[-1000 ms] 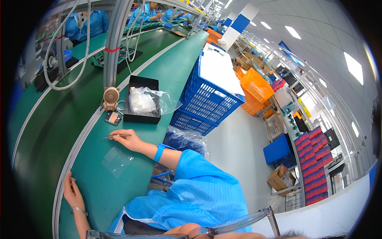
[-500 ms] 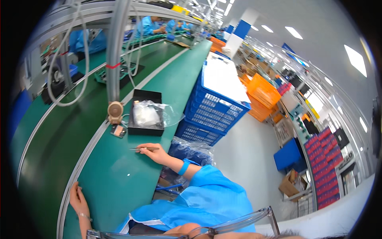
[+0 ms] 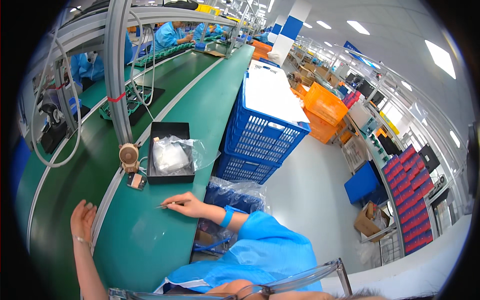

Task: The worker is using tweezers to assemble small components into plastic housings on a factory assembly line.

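The right hand [image 3: 186, 205] was pinched around a slim pair of tweezers [image 3: 164, 206], above the right part of the green surface [image 3: 135, 220]. The tweezers lay across the fingers, their thin tip projecting beyond the fingertips to the left and their rear end resting back over the hand. Whether that tip met the surface could not be told. A blue band [image 3: 227, 216] circled the right wrist.

The left hand [image 3: 83, 219] was well apart from the tweezers, to their left and a little nearer to the person. It was relaxed, its fingers loosely bent and unclasped, over the dark green strip [image 3: 65, 200] just left of the pale metal rail [image 3: 106, 202]. A bracelet [image 3: 82, 242] ringed that wrist.

Beyond the right hand, near it on the far side, stood a black box [image 3: 172, 180]. Inside lay a clear plastic bag [image 3: 171, 157] with something white in it, its loose end spilling over the box's right wall. Just left of the box were a round tan device [image 3: 129, 156] and, on its near side, a small dark piece [image 3: 136, 181] with a pale patch. Blue crates [image 3: 265, 132] stood stacked farther right, past the surface's edge.
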The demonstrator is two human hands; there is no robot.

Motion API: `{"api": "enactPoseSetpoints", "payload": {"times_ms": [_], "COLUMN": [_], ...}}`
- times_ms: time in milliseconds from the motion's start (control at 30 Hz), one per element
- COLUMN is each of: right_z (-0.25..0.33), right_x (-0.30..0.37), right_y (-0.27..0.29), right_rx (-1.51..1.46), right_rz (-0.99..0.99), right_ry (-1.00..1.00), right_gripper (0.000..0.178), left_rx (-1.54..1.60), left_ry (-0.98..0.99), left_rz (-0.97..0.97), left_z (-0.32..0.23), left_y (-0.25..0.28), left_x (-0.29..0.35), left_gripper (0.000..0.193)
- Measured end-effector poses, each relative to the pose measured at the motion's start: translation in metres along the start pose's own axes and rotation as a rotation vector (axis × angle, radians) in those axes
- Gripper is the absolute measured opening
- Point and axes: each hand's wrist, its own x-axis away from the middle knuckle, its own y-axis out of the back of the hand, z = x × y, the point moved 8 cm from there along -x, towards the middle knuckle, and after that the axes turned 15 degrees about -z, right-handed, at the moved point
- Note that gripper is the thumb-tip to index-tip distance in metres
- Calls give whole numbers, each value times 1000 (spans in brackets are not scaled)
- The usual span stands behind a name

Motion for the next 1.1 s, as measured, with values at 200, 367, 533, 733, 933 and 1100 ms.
{"api": "enactPoseSetpoints", "payload": {"times_ms": [200,367,533,733,933,1100], "right_z": [-5,-1,2,0,5,4], "right_x": [5,8,9,0,-3,-1], "right_y": [7,2,9,-1,16,11], "right_rx": [71,0,2,-120,-153,-188], "right_rz": [18,15,13,51,4,53], "right_ry": [-37,-9,-21,9,14,-29], "right_gripper": [25,25,25,24,20,22], "left_rx": [342,397,391,292,173,341], "left_ry": [259,304,325,256,226,325], "left_rz": [-7,-161,-106,183,132,-74], "left_z": [43,68,80,77,80,82], "left_y": [-82,-133,-214,-198,-281,-267], "left_x": [-167,-242,-288,-380,-345,-341], "left_gripper": [54,62,75,40,27,28]}}
